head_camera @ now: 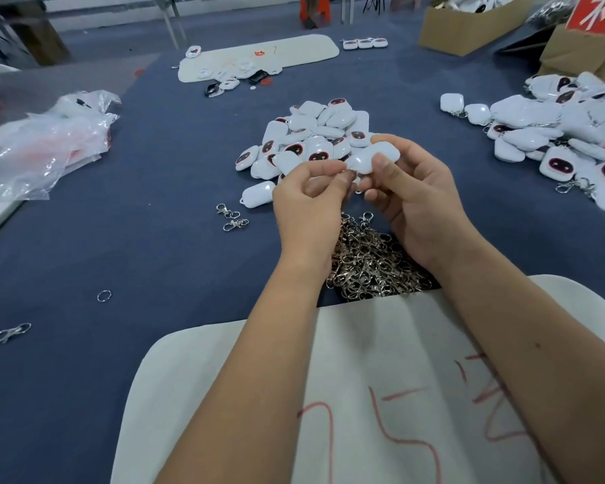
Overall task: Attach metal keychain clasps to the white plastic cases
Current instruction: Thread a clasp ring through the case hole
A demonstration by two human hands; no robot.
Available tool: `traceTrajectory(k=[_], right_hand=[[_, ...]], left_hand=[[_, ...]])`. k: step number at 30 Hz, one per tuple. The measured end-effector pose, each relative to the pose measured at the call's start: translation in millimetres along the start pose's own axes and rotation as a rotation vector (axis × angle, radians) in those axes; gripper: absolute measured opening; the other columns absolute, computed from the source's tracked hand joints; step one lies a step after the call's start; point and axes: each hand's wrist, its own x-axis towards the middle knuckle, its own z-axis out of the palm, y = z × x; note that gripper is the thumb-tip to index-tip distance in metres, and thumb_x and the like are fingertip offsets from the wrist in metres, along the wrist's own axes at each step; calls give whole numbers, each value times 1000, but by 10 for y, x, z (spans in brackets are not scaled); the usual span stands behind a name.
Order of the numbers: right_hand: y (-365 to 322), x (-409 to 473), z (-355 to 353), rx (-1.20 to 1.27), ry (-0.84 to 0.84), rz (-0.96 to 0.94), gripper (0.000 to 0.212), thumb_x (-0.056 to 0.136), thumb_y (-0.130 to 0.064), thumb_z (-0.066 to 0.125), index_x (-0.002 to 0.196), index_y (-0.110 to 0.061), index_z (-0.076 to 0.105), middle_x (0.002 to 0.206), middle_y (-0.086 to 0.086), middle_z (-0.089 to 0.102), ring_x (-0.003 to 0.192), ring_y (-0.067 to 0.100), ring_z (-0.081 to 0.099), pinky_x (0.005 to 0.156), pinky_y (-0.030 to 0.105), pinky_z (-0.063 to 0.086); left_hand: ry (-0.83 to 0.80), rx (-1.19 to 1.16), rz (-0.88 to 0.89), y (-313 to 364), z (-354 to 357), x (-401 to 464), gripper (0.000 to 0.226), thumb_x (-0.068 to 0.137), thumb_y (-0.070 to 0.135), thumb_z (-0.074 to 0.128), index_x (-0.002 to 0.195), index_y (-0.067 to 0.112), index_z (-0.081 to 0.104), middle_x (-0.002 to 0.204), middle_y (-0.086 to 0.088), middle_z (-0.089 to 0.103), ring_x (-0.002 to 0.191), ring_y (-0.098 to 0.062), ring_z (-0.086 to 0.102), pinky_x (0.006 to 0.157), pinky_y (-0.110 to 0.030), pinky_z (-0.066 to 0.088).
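Everything here I place against the clasp pile, the heap of loose metal clasps on the blue surface between my wrists. Well left of it lie a few stray clasps, spares I can ignore for now. Just above the pile's left edge my left hand has its fingertips pinched on a small metal piece, a clasp ring as far as I can tell through the blur. Above the pile's right side my right hand grips one white case between thumb and fingers. To do this well, I should hold the case steady, turn its loop toward the ring, and feed the ring in without forcing. Beyond the pile waits the heap of unclasped cases; far right, the finished ones.
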Motion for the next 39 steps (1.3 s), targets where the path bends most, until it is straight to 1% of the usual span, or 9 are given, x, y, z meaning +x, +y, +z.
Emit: traceTrajectory(k=[3, 6, 10, 15, 18, 25, 33, 37, 39], right_hand=[[-16, 1, -11, 69, -37, 21, 22, 103, -6, 57, 125, -4, 61, 87, 7, 73, 74, 13, 70, 66, 18, 56], [-19, 1, -1, 85, -31, 22, 19, 104, -6, 57, 122, -5, 62, 84, 4, 73, 71, 11, 69, 64, 17, 55], [-12, 2, 2, 44, 1, 26, 19, 102, -7, 61, 121, -5, 63, 81, 5, 72, 69, 13, 67, 61, 18, 54], [21, -11, 8, -103, 6, -40, 28, 101, -6, 64, 128, -3, 61, 83, 5, 71, 68, 15, 66, 62, 22, 55], [32, -27, 15, -170, -2, -72, 30, 100, -4, 64, 130, -1, 60, 87, 9, 70, 69, 17, 66, 63, 25, 55], [58, -33, 32, -302, 40, -134, 28, 97, -6, 70, 124, -2, 63, 89, 17, 69, 64, 20, 67, 59, 29, 55], [-33, 77, -105, -114, 434, -14, 30, 96, -26, 75, 109, 0, 68, 61, -1, 61, 46, 10, 50, 42, 21, 38], [-142, 136, -255, -22, 699, -96, 35, 100, -15, 69, 131, -3, 60, 76, 6, 71, 49, 10, 58, 47, 24, 46], [-182, 170, -339, 79, 752, -165, 59, 101, -6, 63, 154, -7, 38, 99, 9, 74, 61, 15, 70, 59, 27, 57]], left_hand=[[-86, -258, -159, 28, 18, -8, 10, 94, -2, 68, 89, 6, 70, 79, -11, 75, 71, -15, 72, 70, -20, 58], [-60, -262, -103, 39, 15, -14, 11, 93, -3, 70, 87, 6, 70, 75, -6, 73, 72, -17, 70, 69, -21, 56], [15, -9, 89, 32, -12, -19, 11, 90, 0, 73, 84, 10, 72, 75, -10, 72, 76, -24, 67, 80, -38, 58], [45, 385, 368, 12, -98, -22, 11, 86, 6, 73, 79, 14, 72, 72, 7, 69, 69, -18, 65, 69, -36, 57], [21, 540, 479, -6, -116, -25, 11, 85, 2, 67, 76, 8, 69, 68, 4, 66, 65, -19, 60, 68, -43, 53], [-3, 764, 537, -41, -102, -21, 12, 86, 3, 63, 78, 9, 68, 70, 2, 66, 68, -24, 59, 69, -48, 51], [49, 469, 307, -66, 330, -39, 7, 87, 11, 75, 86, 17, 78, 76, 16, 71, 74, -1, 66, 76, -26, 56], [-111, 447, 246, -71, 785, 31, 14, 89, -1, 70, 98, 7, 79, 91, -1, 77, 83, -11, 70, 84, -23, 56], [-194, 476, 285, -36, 947, 24, 20, 92, -2, 65, 106, 5, 77, 101, -6, 78, 90, -14, 71, 86, -19, 54]])
